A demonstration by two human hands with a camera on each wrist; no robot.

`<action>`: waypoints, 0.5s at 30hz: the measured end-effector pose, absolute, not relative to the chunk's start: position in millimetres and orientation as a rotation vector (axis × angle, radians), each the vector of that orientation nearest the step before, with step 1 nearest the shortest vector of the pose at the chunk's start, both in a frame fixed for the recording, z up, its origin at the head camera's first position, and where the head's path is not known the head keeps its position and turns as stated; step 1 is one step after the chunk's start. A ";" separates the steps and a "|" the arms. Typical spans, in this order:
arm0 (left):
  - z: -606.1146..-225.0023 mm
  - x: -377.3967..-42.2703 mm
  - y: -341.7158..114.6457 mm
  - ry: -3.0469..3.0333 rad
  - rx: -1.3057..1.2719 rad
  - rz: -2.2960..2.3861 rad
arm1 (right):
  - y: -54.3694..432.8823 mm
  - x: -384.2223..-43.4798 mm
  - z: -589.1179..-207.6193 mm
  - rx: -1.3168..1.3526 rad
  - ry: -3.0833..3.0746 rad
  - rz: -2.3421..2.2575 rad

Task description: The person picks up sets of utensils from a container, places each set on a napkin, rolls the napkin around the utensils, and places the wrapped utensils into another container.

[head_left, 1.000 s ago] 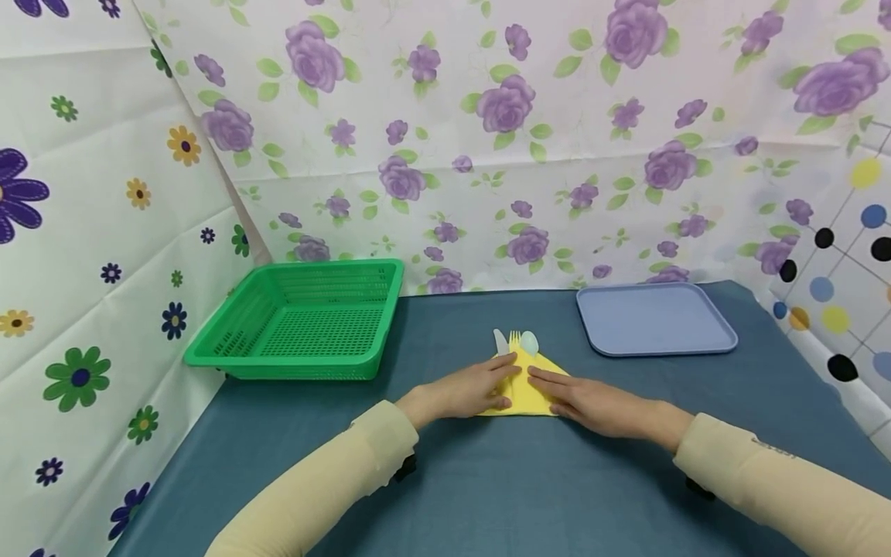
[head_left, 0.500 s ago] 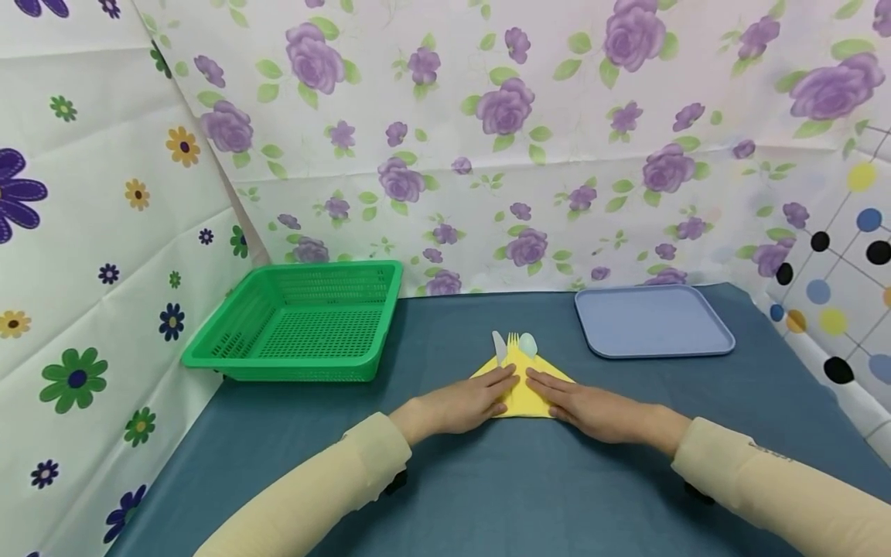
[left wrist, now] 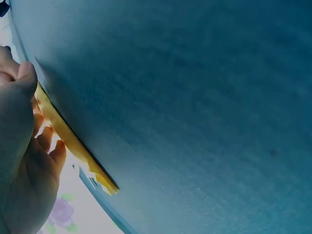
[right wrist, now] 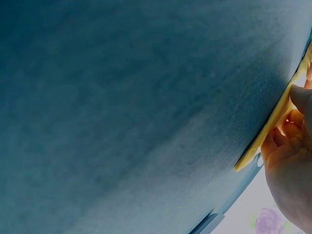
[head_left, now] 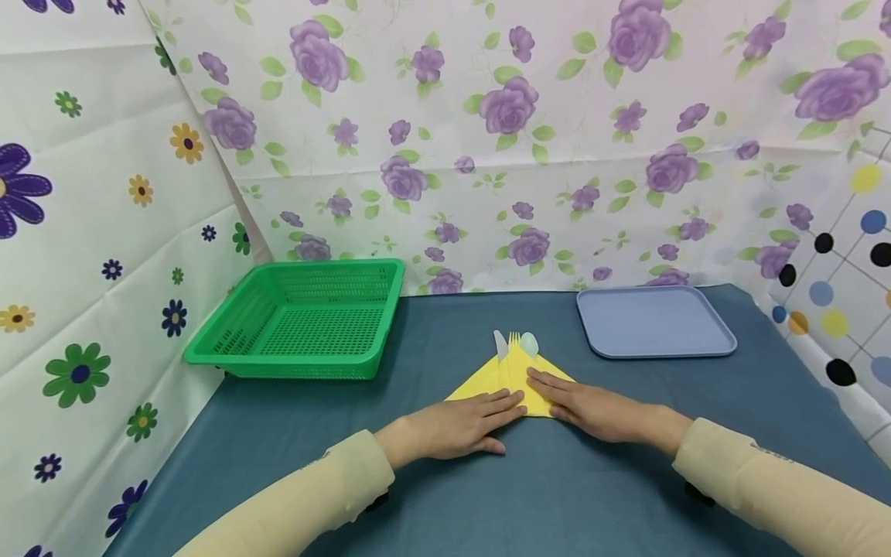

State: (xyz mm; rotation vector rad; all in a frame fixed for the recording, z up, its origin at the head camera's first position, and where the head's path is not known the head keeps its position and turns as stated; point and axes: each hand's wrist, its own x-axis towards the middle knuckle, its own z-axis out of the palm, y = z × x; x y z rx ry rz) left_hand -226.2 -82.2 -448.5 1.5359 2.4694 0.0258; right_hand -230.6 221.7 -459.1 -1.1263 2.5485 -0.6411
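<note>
A folded yellow napkin point(head_left: 480, 381) lies on the blue-grey tablecloth, pointed toward the back. From its top fold stick out a white knife point(head_left: 500, 344), a yellow fork point(head_left: 514, 339) and a pale spoon point(head_left: 530, 344); their handles are hidden inside. My left hand point(head_left: 459, 425) rests with straight fingers across the napkin's front edge, its thumb over the tablecloth. My right hand point(head_left: 595, 410) lays straight fingers on the napkin's right part. Both wrist views show the napkin edge-on, beside the left hand point(left wrist: 34, 170) and the right hand point(right wrist: 287, 161).
A green plastic basket point(head_left: 386, 325) stands at the back left, against the flowered sheet. At the back right lies a light blue tray point(head_left: 654, 321). Patterned sheets hang behind the table and along both sides.
My left hand has slid from the napkin's left part down and toward me to its front edge, uncovering the left corner. The right hand has hardly moved on the napkin.
</note>
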 end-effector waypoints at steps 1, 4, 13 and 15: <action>-448.6 -225.5 -82.2 2.453 1.527 0.030 | 222.0 -230.6 -459.0 -1.126 2.550 -0.641; -449.2 -224.7 -82.7 2.423 1.492 0.064 | 222.6 -230.7 -459.9 -1.128 2.555 -0.637; -450.4 -226.6 -101.3 2.382 1.452 0.138 | 222.2 -232.3 -460.1 -1.148 2.543 -0.637; -451.7 -226.4 -109.6 2.384 1.422 0.154 | 221.1 -232.9 -460.1 -1.146 2.537 -0.640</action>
